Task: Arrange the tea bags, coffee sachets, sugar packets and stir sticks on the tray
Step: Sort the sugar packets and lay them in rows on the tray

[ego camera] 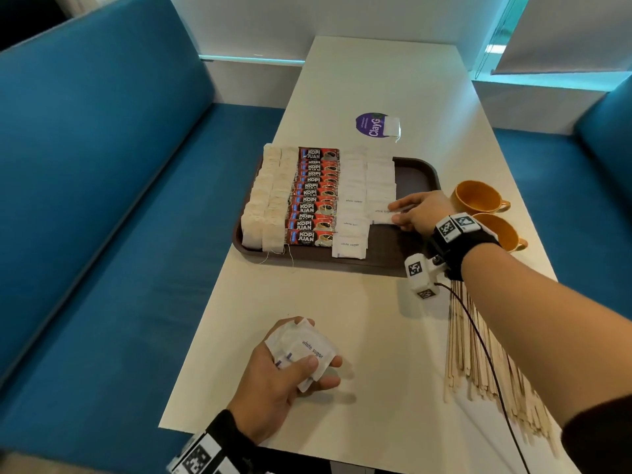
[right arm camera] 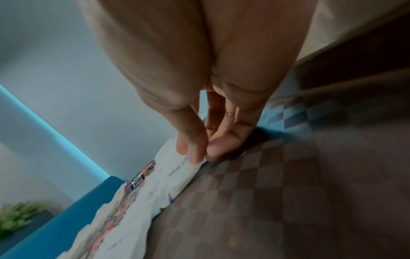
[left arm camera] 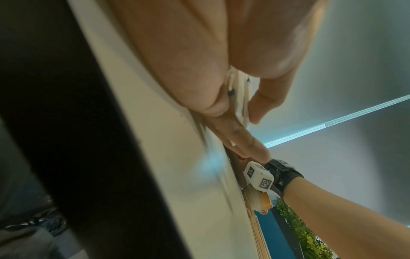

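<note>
Brown tray (ego camera: 419, 169) sits mid-tabletop (ego camera: 342, 319). On it, 9 to 3 o'clock: tea bags (ego camera: 265, 200), Kopi Juan sachets (ego camera: 313, 196), white sugar packets (ego camera: 354, 200). Right hand (ego camera: 422, 212) pinches one sugar packet (ego camera: 381, 213) at the right column's near end. Left hand (ego camera: 273, 381), at 6 o'clock, grips a sugar-packet stack (ego camera: 304, 348). Stir sticks (ego camera: 478, 364) lie at 4 o'clock.

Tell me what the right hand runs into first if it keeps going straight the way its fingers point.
The right hand points left across the tray. Its fingertips already pinch a sugar packet; next would likely come the neighbouring sugar column, then the coffee sachets.
</note>
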